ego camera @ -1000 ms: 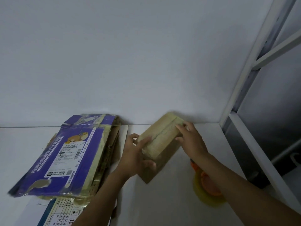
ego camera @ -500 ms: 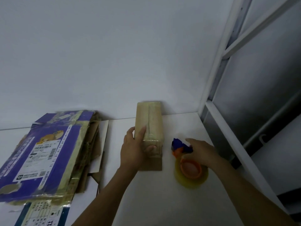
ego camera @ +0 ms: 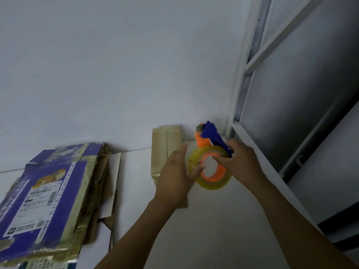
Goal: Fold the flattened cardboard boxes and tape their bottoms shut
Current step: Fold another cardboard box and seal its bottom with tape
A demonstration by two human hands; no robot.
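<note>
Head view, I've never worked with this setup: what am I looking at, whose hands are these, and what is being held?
There is no machine here. A person works with bare hands, and the one camera sits on their head, looking forward and down, so both arms enter from the bottom edge. The right hand grips a tape dispenser, blue and orange with a yellowish roll, which seems lifted off the white table. The left hand is open beside the roll, with its thumb at the roll's edge. Behind it a small folded cardboard box sits by the wall. At the left lies a stack of flattened boxes, the top one purple with a shipping label.
</note>
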